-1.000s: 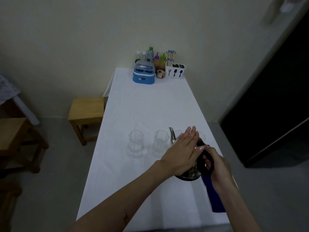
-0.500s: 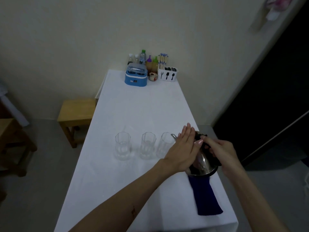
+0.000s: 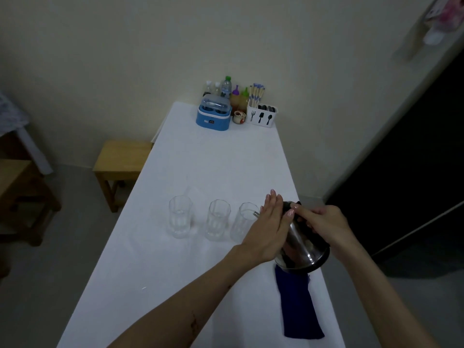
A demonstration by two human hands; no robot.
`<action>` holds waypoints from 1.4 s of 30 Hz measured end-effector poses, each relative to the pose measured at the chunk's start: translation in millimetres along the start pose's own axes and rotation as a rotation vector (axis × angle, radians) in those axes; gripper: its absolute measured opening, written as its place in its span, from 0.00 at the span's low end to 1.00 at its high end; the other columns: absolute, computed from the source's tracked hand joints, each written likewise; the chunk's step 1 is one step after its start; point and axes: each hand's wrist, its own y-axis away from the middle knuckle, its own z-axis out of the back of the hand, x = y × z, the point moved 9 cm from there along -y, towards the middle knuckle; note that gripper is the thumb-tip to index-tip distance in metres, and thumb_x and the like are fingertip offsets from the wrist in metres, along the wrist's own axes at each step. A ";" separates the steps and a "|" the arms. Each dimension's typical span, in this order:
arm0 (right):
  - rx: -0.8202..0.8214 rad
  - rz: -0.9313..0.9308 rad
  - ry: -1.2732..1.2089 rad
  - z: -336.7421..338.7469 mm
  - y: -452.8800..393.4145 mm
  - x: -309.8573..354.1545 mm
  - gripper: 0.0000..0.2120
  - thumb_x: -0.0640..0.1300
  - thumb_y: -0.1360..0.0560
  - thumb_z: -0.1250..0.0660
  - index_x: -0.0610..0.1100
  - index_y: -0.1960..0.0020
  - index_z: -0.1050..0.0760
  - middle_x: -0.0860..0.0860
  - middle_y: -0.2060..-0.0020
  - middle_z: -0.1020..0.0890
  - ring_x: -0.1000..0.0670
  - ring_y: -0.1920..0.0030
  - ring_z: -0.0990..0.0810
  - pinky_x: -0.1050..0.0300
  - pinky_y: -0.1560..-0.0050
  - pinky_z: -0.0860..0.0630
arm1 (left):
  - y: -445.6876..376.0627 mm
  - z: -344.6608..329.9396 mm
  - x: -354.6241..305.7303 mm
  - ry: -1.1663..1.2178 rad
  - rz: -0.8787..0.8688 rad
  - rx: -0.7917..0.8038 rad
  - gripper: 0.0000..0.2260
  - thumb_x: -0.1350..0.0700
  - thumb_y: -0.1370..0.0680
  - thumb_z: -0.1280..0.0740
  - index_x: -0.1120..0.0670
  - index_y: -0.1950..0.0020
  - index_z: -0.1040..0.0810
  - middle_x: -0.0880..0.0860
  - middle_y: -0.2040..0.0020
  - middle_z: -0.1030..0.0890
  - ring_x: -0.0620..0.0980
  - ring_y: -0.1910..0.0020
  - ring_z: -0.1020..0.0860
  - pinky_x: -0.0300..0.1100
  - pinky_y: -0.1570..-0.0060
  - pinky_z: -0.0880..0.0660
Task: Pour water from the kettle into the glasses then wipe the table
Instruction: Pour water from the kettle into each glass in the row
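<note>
A steel kettle is lifted off the white table and tilted to the left, its spout over the rim of the rightmost glass. My right hand grips the kettle's black handle. Flat, with fingers straight, my left hand presses against the kettle's lid and side. Two more clear glasses, a left one and a middle one, stand in a row beside the first. A dark blue cloth lies on the table under the kettle.
At the table's far end stand a blue appliance, several bottles and a white cutlery holder. A wooden stool stands left of the table. A dark doorway is on the right.
The kettle has tipped further to the left and its spout has reached the rightmost glass. Both hands stayed on it. The camera view shifted slightly.
</note>
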 end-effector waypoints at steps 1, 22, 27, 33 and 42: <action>0.006 0.007 0.014 0.8 -0.7 2.7 0.18 0.58 0.31 0.24 0.42 0.66 0.15 0.52 0.76 0.18 0.50 0.69 0.21 0.55 0.61 0.26 | -0.3 0.1 -0.8 0.013 0.003 -0.010 0.27 0.45 0.17 0.55 0.57 0.21 0.55 0.51 0.21 0.60 0.44 0.23 0.61 0.41 0.25 0.62; 0.008 0.097 0.129 15.9 -1.7 33.3 0.20 0.56 0.29 0.25 0.38 0.63 0.15 0.50 0.76 0.20 0.52 0.72 0.22 0.59 0.65 0.27 | -1.6 3.6 -14.3 0.046 -0.001 -0.085 0.26 0.45 0.17 0.55 0.54 0.21 0.55 0.49 0.21 0.59 0.42 0.23 0.60 0.38 0.26 0.60; 0.024 0.090 0.148 11.6 1.0 33.3 0.21 0.57 0.29 0.25 0.38 0.62 0.15 0.43 0.69 0.16 0.50 0.68 0.20 0.57 0.62 0.25 | -0.8 3.1 -11.8 0.039 0.001 -0.069 0.27 0.45 0.17 0.55 0.55 0.21 0.55 0.50 0.20 0.59 0.42 0.23 0.60 0.42 0.24 0.59; 0.006 0.068 0.144 6.9 -0.9 22.4 0.19 0.58 0.30 0.24 0.42 0.67 0.16 0.51 0.77 0.20 0.50 0.71 0.21 0.56 0.63 0.25 | -0.3 0.6 -2.6 0.029 0.028 -0.043 0.27 0.44 0.17 0.54 0.55 0.21 0.54 0.50 0.20 0.58 0.42 0.23 0.60 0.41 0.24 0.59; 0.011 0.040 0.156 2.5 0.2 19.2 0.22 0.59 0.29 0.25 0.39 0.65 0.16 0.47 0.75 0.20 0.49 0.70 0.22 0.55 0.63 0.25 | -1.4 1.1 1.4 0.022 0.034 -0.031 0.27 0.44 0.17 0.55 0.55 0.21 0.54 0.50 0.20 0.58 0.43 0.23 0.60 0.43 0.24 0.58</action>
